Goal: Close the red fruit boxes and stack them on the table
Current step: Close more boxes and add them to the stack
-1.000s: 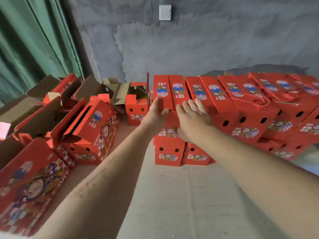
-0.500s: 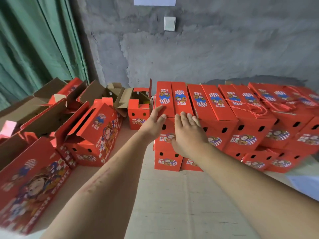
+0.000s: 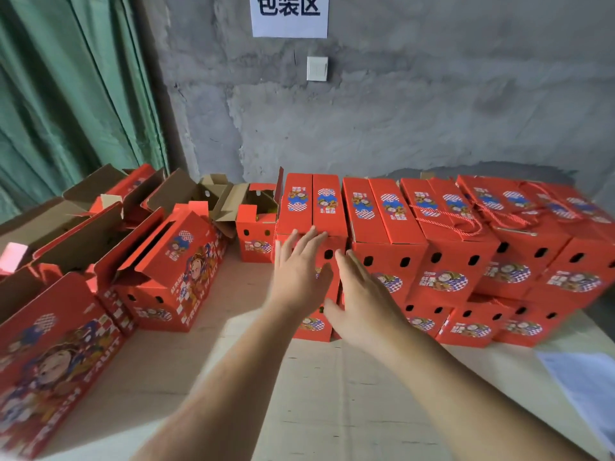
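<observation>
The closed red box tops the left end of the stack at the back of the table. Your left hand and right hand, pressed on it a second ago, have pulled back toward you; both now hang in front of it, fingers straight and spread, holding nothing. Open boxes wait to the left, with a green curtain behind them.
</observation>
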